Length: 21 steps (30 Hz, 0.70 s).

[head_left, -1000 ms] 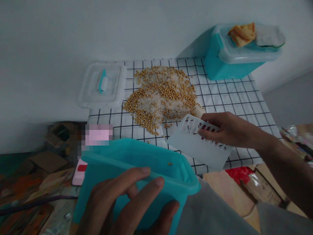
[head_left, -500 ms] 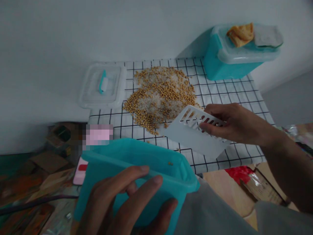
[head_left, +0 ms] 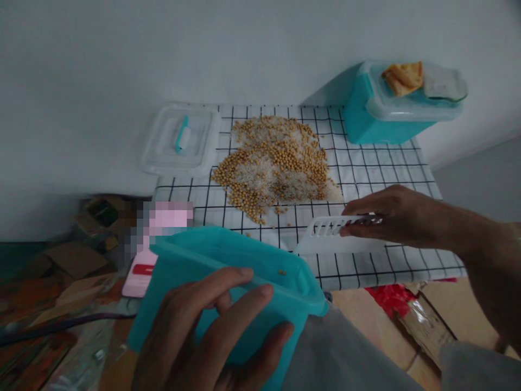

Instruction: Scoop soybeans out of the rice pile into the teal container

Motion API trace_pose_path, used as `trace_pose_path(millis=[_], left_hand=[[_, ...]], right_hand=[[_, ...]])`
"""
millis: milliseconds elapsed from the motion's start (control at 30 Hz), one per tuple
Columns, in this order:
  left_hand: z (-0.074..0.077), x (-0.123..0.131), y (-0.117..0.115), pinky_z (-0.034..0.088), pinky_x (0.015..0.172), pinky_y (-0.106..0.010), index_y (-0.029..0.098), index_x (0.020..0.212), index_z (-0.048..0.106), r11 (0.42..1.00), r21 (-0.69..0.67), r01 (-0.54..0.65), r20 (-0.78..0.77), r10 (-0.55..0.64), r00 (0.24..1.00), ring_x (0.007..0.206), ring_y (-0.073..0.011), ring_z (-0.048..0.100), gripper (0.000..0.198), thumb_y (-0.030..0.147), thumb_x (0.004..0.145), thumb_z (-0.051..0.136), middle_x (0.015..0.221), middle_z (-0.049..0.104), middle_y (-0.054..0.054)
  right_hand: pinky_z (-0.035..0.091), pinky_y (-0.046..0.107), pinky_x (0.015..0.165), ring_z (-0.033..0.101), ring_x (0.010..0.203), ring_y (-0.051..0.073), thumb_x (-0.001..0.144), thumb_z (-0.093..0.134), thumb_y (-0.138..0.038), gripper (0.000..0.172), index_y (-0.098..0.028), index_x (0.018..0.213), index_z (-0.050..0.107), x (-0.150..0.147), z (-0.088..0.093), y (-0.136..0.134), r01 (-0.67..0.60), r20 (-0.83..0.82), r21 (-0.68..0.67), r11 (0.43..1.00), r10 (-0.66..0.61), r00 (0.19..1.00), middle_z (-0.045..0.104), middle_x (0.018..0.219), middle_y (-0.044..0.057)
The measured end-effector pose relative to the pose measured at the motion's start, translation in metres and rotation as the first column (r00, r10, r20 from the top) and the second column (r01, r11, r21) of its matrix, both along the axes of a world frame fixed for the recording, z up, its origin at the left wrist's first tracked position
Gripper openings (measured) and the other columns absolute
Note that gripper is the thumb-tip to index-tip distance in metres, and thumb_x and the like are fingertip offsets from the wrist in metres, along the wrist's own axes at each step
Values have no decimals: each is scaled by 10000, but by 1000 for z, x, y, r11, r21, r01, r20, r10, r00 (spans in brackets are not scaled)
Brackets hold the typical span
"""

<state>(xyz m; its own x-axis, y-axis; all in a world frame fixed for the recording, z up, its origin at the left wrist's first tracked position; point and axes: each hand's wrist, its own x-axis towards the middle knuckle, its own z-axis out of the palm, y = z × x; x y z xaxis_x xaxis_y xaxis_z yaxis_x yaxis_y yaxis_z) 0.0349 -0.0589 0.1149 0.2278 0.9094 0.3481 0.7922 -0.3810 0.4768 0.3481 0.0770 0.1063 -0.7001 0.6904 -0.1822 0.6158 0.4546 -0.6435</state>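
My right hand pinches a white slotted plastic board between thumb and fingers. The board is tipped nearly edge-on, low over the near side of the table. A flat heap of yellow beans mixed with white grains lies beyond it. Against the outer wall of a turquoise bin is my left hand, its fingers spread with two tips at the rim. The bin is tilted at the table's near edge. Two or so beans show inside its far wall; its bottom is hidden.
A clear lid with a turquoise handle lies at the back left. At the back right stands a lidded turquoise box with folded cloths on top. Checked cloth covers the table. Cardboard boxes crowd the lower left.
My right hand has drawn the board back from the heap toward me and tipped it flatter. The left hand stays against the bin. The view has shifted slightly.
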Motion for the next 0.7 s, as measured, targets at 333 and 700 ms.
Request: trace_pose_path(millis=[333,700], left_hand=[[2,-5,3,488,876,-380,234,1283,595,991,57,122,-152,-112,982,1051,-192,610,403,332,900,675,1320,596,-34],[5,-7,-4,440,769,-351,281,1123,699,984,83,159,-137,-147,980,853,-143,556,225,304,901,678,1147,626,-7]], right_hand=[[441,246,593,668,666,130,917,611,-482,301,-232,1050,712,-30,-3,43,-40,48,64,997,37,998,748,857,9],[395,227,561,600,626,105,937,579,-479,286,-219,1001,679,-47,17,31,-38,-32,112,993,42,999,693,786,-4]])
